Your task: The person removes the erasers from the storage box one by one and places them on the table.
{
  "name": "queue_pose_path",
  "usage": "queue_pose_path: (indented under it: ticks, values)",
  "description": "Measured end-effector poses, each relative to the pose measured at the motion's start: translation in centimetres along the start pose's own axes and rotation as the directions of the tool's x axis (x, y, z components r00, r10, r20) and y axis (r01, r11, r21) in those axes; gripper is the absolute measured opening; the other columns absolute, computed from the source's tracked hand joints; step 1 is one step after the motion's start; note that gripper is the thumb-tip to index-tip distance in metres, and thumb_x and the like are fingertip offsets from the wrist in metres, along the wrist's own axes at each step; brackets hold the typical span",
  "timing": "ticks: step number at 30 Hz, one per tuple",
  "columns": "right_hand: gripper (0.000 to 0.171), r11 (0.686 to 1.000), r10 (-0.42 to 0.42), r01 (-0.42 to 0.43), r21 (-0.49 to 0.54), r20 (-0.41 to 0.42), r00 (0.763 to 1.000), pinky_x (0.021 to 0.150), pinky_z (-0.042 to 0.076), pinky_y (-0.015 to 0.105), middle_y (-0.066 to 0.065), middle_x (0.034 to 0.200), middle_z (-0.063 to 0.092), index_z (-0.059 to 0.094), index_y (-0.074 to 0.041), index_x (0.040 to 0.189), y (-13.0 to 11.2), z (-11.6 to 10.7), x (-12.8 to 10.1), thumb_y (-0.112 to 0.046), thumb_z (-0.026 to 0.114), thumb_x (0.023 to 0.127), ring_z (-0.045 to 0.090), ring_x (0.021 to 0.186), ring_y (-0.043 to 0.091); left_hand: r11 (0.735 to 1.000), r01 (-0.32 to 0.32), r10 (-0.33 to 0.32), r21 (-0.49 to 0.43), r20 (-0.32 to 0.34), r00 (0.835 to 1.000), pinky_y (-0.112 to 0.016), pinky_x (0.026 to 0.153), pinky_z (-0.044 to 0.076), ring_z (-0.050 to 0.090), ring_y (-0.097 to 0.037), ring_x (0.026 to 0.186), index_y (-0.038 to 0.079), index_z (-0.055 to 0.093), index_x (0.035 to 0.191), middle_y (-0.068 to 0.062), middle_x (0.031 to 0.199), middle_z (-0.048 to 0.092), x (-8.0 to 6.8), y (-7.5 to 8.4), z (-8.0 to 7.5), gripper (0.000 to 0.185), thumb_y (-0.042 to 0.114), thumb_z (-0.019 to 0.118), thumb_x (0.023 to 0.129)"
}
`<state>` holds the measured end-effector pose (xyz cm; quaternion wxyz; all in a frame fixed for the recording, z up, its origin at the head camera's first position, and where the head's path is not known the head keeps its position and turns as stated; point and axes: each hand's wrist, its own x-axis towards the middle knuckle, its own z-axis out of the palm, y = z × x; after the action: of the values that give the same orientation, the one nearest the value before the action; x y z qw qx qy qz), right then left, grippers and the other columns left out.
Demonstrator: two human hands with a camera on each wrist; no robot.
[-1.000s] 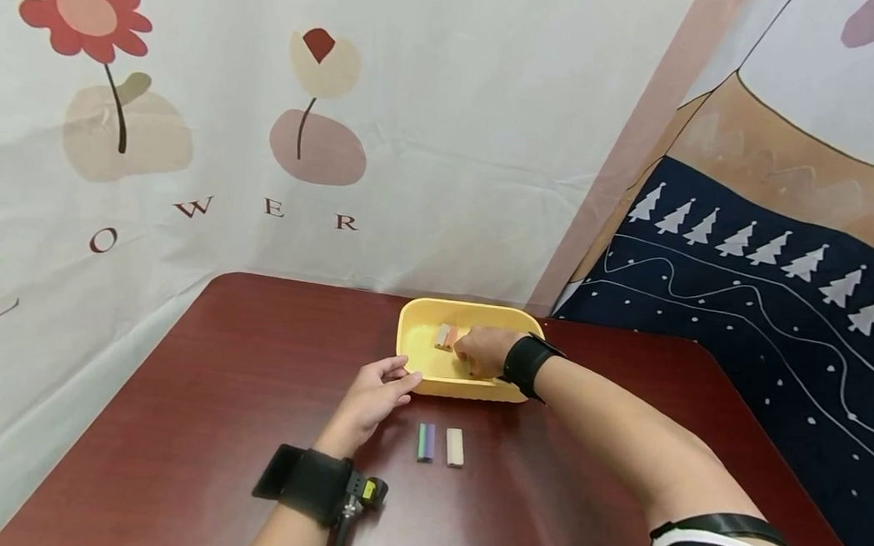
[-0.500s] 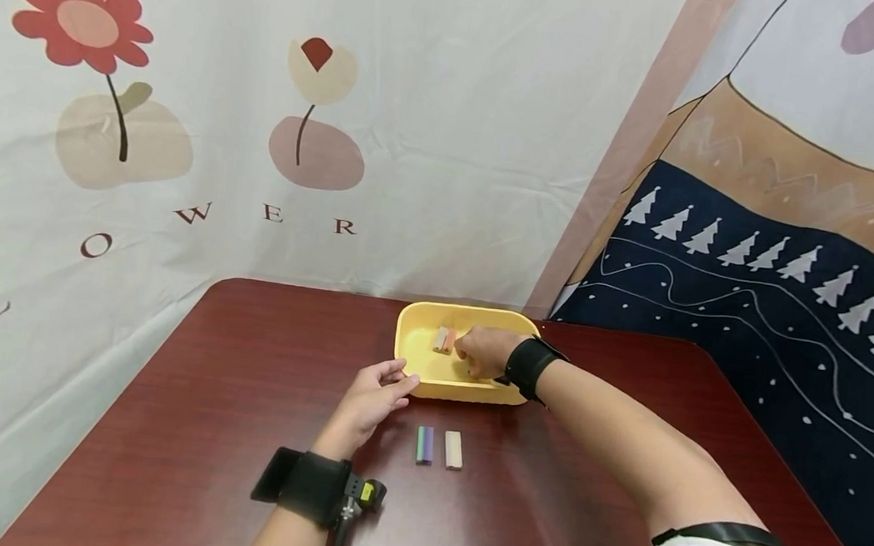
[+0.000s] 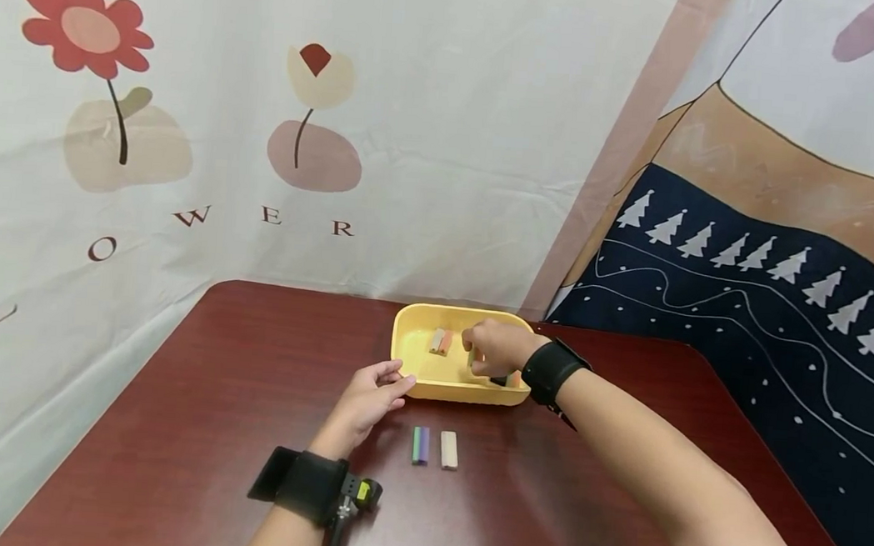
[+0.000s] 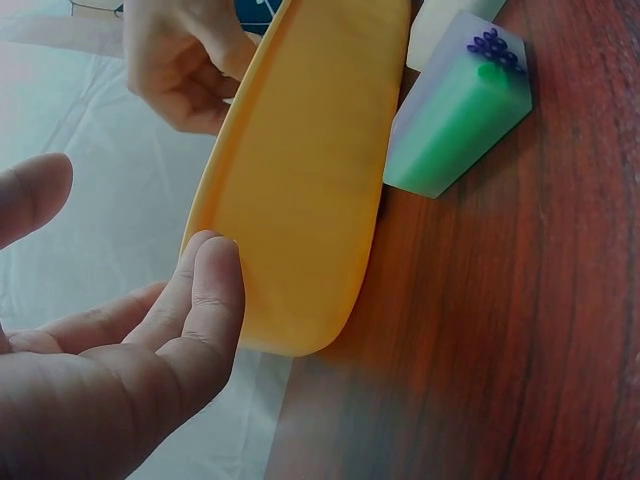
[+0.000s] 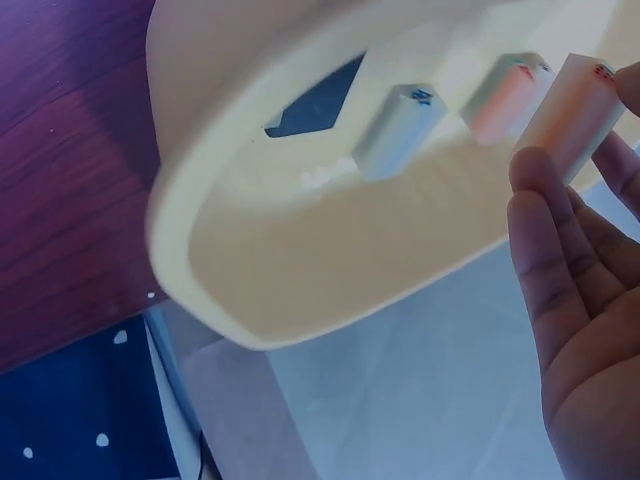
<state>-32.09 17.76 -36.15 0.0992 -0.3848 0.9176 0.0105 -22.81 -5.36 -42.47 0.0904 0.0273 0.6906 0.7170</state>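
My right hand (image 3: 503, 346) is inside the yellow plastic bin (image 3: 454, 391). In the right wrist view its thumb and fingers pinch a pastel orange eraser (image 5: 570, 118) with a small fruit print on its end, held above the bin's floor. Below it in that view lie a pale blue eraser (image 5: 398, 135) and a pink-and-green eraser (image 5: 500, 100). My left hand (image 3: 369, 398) touches the bin's front left corner, fingers extended and thumb apart. On the table before the bin lie a green-and-purple eraser (image 3: 420, 446), with grapes on its end, and a cream eraser (image 3: 449, 450).
A pair of erasers (image 3: 440, 342) lies at the bin's left inside. In the right wrist view a dark blue shape (image 5: 320, 100) shows within the bin. Behind the dark red table (image 3: 290, 339) hangs a white flower-print cloth (image 3: 445, 140), with a navy tree-print cloth (image 3: 721, 299) to the right.
My right hand has lifted slightly and shifted right within the bin, uncovering more of the bin's floor. My left hand stays at the bin's corner.
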Motion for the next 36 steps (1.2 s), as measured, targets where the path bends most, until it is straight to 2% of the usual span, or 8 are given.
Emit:
queue_pose_path:
  ticks: [8, 19, 31, 36]
  values:
    - [0.017, 0.999, -0.044, 0.041, -0.032, -0.078, 0.996, 0.065, 0.051, 0.026, 0.002, 0.087, 0.066, 0.066, -0.005, 0.094, -0.8, -0.3, -2.0, -0.012, 0.069, 0.079, 0.060, 0.074, 0.012, 1.000, 0.001, -0.001, 0.002, -0.001, 1.000, -0.037, 0.088, 0.053, 0.055, -0.031, 0.105, -0.014, 0.041, 0.138, -0.019, 0.112, 0.050, -0.4, 0.0, 0.2, 0.054, 0.011, 0.063, 0.095]
    - [0.019, 1.000, -0.020, 0.019, -0.013, -0.117, 0.993, 0.071, 0.053, 0.025, -0.001, 0.086, 0.064, 0.067, -0.008, 0.097, -2.3, -0.8, -4.1, -0.015, 0.070, 0.079, 0.060, 0.077, 0.010, 1.000, -0.005, 0.006, 0.015, -0.006, 1.000, -0.038, 0.088, 0.053, 0.056, -0.028, 0.102, -0.013, 0.043, 0.137, -0.020, 0.114, 0.051, -0.3, 0.0, 0.1, 0.053, 0.009, 0.063, 0.094]
    - [0.024, 0.999, -0.040, 0.039, -0.006, -0.097, 0.995, 0.074, 0.053, 0.026, -0.002, 0.093, 0.064, 0.069, -0.009, 0.103, -3.7, -0.3, -5.9, -0.018, 0.071, 0.081, 0.058, 0.081, 0.010, 1.000, 0.001, -0.001, 0.005, -0.004, 1.000, -0.040, 0.090, 0.052, 0.056, -0.028, 0.104, -0.013, 0.043, 0.137, -0.021, 0.116, 0.050, -0.5, 0.3, 0.2, 0.052, 0.008, 0.063, 0.094]
    - [0.022, 0.998, -0.070, 0.069, -0.014, -0.114, 0.991, 0.072, 0.052, 0.024, -0.004, 0.091, 0.063, 0.069, -0.012, 0.101, -4.4, 0.3, -6.8, -0.019, 0.071, 0.080, 0.057, 0.080, 0.009, 1.000, 0.004, -0.004, -0.003, 0.001, 1.000, -0.042, 0.092, 0.051, 0.056, -0.029, 0.106, -0.014, 0.043, 0.137, -0.022, 0.117, 0.050, -0.4, 0.2, 0.2, 0.052, 0.007, 0.063, 0.094]
